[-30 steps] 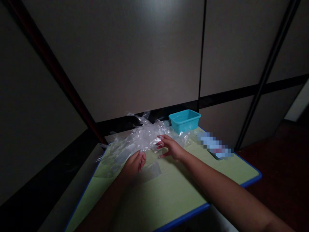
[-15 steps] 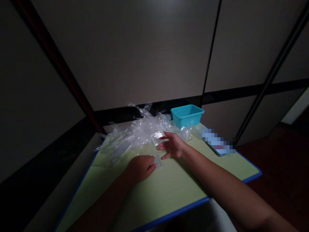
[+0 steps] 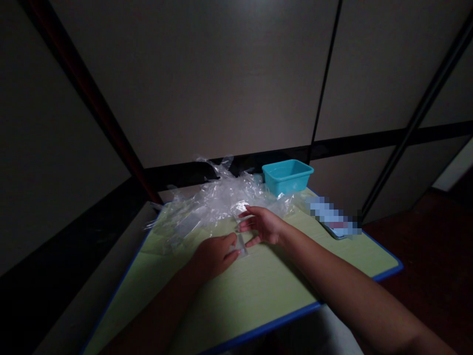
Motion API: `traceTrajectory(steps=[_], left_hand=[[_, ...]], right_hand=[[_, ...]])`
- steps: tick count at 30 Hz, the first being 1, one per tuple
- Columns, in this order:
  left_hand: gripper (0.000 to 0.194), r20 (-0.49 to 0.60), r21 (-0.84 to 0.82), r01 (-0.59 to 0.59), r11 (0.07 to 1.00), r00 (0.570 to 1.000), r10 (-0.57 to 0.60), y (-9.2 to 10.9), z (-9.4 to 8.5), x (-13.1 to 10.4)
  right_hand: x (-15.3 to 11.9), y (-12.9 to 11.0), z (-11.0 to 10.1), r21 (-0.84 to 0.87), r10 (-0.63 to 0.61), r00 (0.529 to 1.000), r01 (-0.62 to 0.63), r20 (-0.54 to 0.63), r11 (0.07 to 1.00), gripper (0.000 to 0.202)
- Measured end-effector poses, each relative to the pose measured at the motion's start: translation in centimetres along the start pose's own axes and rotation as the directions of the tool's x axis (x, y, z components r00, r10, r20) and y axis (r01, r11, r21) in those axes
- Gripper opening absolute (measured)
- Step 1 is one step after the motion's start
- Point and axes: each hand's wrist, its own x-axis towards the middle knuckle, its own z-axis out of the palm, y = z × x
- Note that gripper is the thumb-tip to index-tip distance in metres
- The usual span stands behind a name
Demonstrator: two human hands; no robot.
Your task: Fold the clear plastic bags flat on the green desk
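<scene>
A small clear plastic piece (image 3: 242, 245) lies at the middle of the green table (image 3: 258, 291), under the fingers of my left hand (image 3: 216, 254). The thumb and fingers of that hand are closed on its left side. Just to the right, my right hand (image 3: 264, 227) is held with its fingers spread and nothing in them, its thumb near the piece's right edge. Behind both hands spreads a heap of crumpled clear plastic bags (image 3: 225, 197).
A turquoise basin (image 3: 286, 182) stands at the back edge of the table. Right of it lies a phone-like flat object (image 3: 334, 219), its surface blurred out. Cabinet panels (image 3: 221, 88) rise directly behind the table, which has a blue rim.
My right hand has shifted slightly left and down beside the small plastic piece. My left hand keeps its grip, with its fingers slightly moved.
</scene>
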Motion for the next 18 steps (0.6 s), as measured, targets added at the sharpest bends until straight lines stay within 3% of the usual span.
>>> traceTrajectory(steps=[7,18], left_hand=[[0.023,0.022,-0.133,0.048,0.99,0.999,-0.046,-0.4,0.0,-0.1],[0.03,-0.014,-0.24,0.035,0.97,0.999,-0.04,-1.6,1.1,-0.1]], right_hand=[[-0.2,0.5,0.5,-0.129,-0.047,0.995,0.058,0.091,0.99,0.04],[0.2,1.7,0.8,-0.272,-0.217,0.965,0.25,0.147,0.929,0.033]])
